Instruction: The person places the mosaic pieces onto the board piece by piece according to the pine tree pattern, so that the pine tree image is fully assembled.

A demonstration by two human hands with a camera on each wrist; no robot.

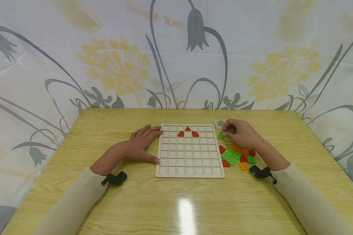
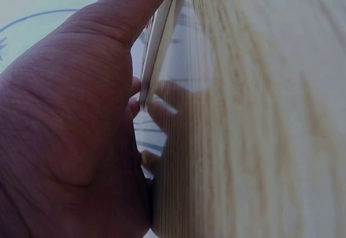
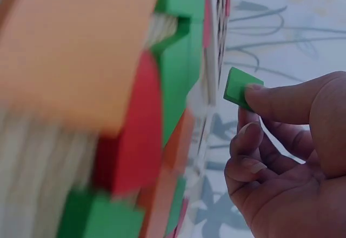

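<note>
A green square tile (image 3: 236, 88) is pinched by the right hand (image 1: 242, 133); a square, pale wooden gridded board (image 1: 189, 162) is touched by the left hand (image 1: 140, 147), fingers spread.

Left hand (image 1: 138, 147) touches a gridded board (image 1: 189, 153) — right hand (image 1: 242, 133) pinches a green tile (image 1: 221, 134).

Board (image 1: 189, 162) on table (image 1: 147, 209); three tiles (image 1: 181, 134) in board's far end, loose tiles (image 1: 230, 160) right.
</note>
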